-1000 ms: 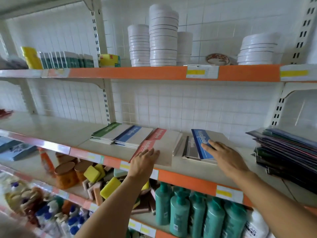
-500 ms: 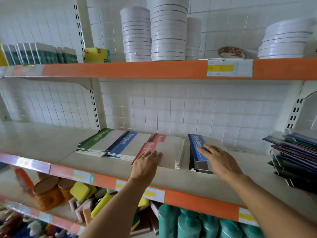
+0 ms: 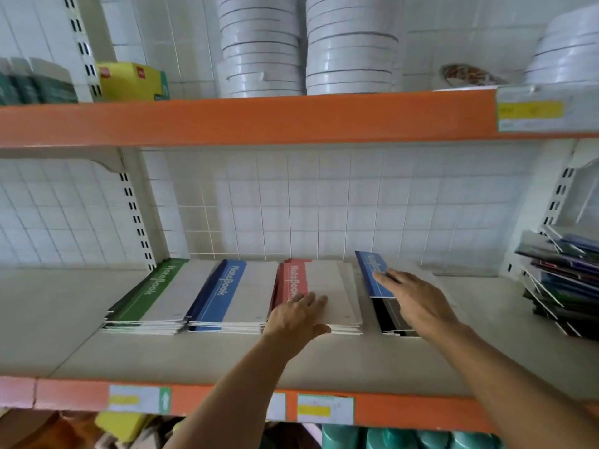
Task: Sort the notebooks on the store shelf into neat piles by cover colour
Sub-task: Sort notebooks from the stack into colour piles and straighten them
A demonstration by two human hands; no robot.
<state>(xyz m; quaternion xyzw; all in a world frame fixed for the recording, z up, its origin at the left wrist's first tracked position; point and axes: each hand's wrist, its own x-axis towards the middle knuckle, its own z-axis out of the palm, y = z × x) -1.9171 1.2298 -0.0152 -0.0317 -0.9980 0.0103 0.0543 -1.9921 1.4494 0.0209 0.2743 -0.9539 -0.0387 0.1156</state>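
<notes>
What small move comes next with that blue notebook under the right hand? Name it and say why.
Probably slide the blue notebook leftward onto the blue pile. The right hand rests flat on it, it lies askew atop the black-covered pile, and the left hand rests on the red pile.

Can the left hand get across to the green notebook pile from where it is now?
Probably yes. The left hand rests flat on the red notebook pile; the green notebook pile lies two piles further left on the same shelf, with only the low blue notebook pile between them.
</notes>
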